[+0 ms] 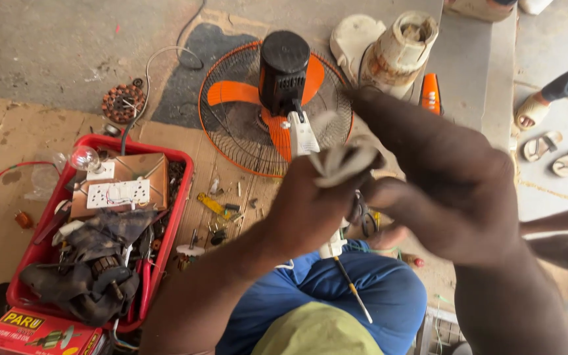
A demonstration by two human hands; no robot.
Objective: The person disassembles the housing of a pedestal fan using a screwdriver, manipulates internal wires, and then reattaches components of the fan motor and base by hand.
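White flat cord (pixel 344 162), blurred by motion, sits bunched between both hands, raised above the lap and in front of the orange table fan (pixel 277 108) lying on the floor. Left hand (pixel 310 210) is clenched around the lower part of the bundle, its fingers wrapped tight on it. Right hand (pixel 448 190) reaches over from above, its fingers pinching the upper loops; exactly how they close on the cord is hard to read through the blur.

Doing this well seems to call for a steady left-hand grip while the right hand guides the cord, so that the loops stay even and nothing kinks. Keeping the bundle clear of the fan's wire guard would help avoid snags on the grille or the orange blades.

A thin screwdriver with a white handle (pixel 346 279) rests across the blue-trousered lap, close under the hands, so elbows should stay high. To the left, a red plastic tray (pixel 177 197) holds a socket board, a bulb and dark motor parts.
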